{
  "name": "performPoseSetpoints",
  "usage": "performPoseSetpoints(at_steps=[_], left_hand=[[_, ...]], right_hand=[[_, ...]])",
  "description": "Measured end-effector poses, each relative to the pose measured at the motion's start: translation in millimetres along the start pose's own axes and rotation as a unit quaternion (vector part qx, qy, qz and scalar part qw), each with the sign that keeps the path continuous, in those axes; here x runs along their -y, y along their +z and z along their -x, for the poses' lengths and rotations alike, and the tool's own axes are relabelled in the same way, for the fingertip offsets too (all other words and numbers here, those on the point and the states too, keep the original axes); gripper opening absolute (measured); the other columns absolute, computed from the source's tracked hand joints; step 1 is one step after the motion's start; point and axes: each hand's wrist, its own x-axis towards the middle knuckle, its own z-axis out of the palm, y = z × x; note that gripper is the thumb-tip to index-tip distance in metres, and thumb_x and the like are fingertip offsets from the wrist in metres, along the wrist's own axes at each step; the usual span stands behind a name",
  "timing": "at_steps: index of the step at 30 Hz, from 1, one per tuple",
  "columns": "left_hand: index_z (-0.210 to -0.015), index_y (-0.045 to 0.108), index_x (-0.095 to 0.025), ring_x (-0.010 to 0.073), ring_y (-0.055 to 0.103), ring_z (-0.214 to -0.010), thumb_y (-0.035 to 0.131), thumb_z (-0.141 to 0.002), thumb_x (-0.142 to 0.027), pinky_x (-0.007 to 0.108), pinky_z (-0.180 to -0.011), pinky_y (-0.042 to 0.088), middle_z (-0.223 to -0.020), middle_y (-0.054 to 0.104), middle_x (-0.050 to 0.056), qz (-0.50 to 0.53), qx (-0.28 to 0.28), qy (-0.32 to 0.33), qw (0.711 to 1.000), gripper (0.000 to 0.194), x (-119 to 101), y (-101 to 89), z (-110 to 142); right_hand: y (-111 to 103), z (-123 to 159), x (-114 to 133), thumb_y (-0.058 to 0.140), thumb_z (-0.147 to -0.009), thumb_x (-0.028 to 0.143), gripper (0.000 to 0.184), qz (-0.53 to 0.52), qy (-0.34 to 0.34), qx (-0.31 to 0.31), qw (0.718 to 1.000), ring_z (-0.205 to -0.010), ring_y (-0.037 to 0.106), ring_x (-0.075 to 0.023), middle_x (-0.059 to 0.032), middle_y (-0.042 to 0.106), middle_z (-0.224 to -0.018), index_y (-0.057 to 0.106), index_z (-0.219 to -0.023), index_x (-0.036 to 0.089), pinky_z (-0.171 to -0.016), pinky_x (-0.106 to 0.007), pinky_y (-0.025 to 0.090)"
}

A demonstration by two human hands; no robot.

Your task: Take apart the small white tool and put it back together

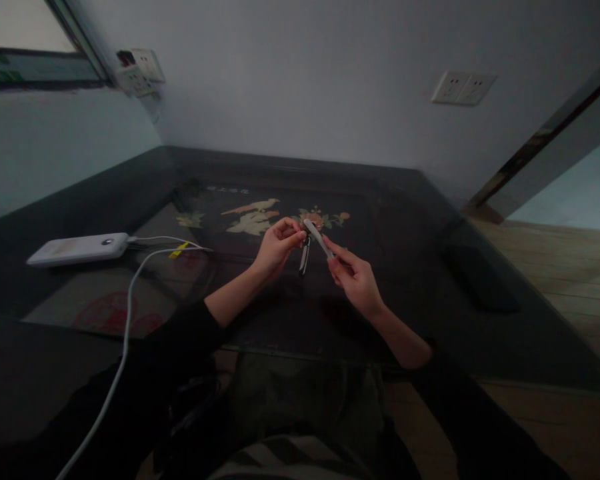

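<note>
Both my hands are raised above a dark glass-topped table [405,220]. My right hand [355,280] pinches one end of a slim white stick-shaped object [318,239] that slants up to the left. My left hand [276,245] has its fingers closed near the stick's upper tip, where a small dark strap or loop [305,257] hangs down. Whether the left fingers grip the stick or the dangling piece is unclear in the dim light. Both sleeves are black.
A white power bank [78,249] lies on the table at the left, with a white cable [128,313] running toward my lap. A bird and flower picture [253,217] shows under the glass. Wall sockets [463,87] are on the far wall, wooden floor at the right.
</note>
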Motion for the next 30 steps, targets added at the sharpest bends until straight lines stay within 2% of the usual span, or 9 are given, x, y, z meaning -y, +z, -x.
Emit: performPoseSetpoints(at_steps=[7,13,18,23,27,30], left_hand=[[-0.072,0.055,-0.018,0.0072,0.055,-0.065,0.086,-0.06,-0.031,0.018,-0.06,0.043,-0.07,0.062,-0.002,-0.001,0.007,0.008,1.0,0.036,-0.3,-0.1,0.4],[-0.071,0.054,-0.018,0.0082,0.055,-0.065,0.085,-0.063,-0.029,0.019,-0.059,0.042,-0.069,0.062,-0.001,-0.014,0.011,0.014,1.0,0.034,1.1,-1.4,-0.1],[-0.073,0.054,-0.018,0.0084,0.057,-0.066,0.085,-0.061,-0.032,0.02,-0.06,0.043,-0.074,0.067,0.0,-0.023,0.012,0.023,0.999,0.036,-1.1,-0.6,0.8],[-0.07,0.053,-0.017,0.0067,0.054,-0.059,0.086,-0.061,-0.031,0.019,-0.06,0.044,-0.07,0.065,-0.001,-0.046,-0.002,0.032,0.998,0.037,-1.5,-0.3,0.4],[-0.071,0.055,-0.016,0.0073,0.057,-0.062,0.087,-0.059,-0.034,0.018,-0.058,0.043,-0.073,0.068,0.0,-0.038,-0.004,0.035,0.999,0.039,-1.1,-1.0,-0.1],[-0.072,0.055,-0.016,0.0071,0.057,-0.062,0.087,-0.059,-0.032,0.018,-0.058,0.043,-0.072,0.067,0.0,-0.041,-0.007,0.034,0.999,0.038,-1.4,-1.2,0.0]], right_hand=[[0.4,0.6,2.2,0.054,-0.092,0.032,0.045,-0.015,0.006,0.02,1.0,-0.049,0.031,-0.0083,0.0041,0.04,-0.061,0.06,-0.135,0.021,-0.043,-0.023,0.027],[0.9,0.4,1.6,0.053,-0.092,0.03,0.045,-0.01,0.002,-0.001,1.0,-0.049,0.031,-0.0077,0.0032,0.044,-0.064,0.06,-0.135,0.021,-0.042,-0.023,0.025],[1.1,1.1,1.5,0.056,-0.09,0.033,0.045,-0.025,-0.004,0.026,0.999,-0.05,0.034,-0.0076,0.0024,0.049,-0.066,0.061,-0.134,0.023,-0.043,-0.023,0.029],[1.2,1.0,1.9,0.054,-0.092,0.033,0.046,-0.01,0.006,0.003,1.0,-0.048,0.032,-0.0075,0.003,0.045,-0.064,0.06,-0.135,0.02,-0.043,-0.023,0.027],[1.6,2.1,0.8,0.055,-0.091,0.034,0.047,-0.028,0.007,0.029,0.999,-0.048,0.032,-0.0076,0.004,0.043,-0.062,0.059,-0.136,0.022,-0.043,-0.022,0.028],[1.3,1.9,0.8,0.056,-0.091,0.032,0.045,-0.018,-0.003,0.027,0.999,-0.049,0.033,-0.0074,0.0031,0.047,-0.064,0.06,-0.135,0.022,-0.044,-0.022,0.029]])
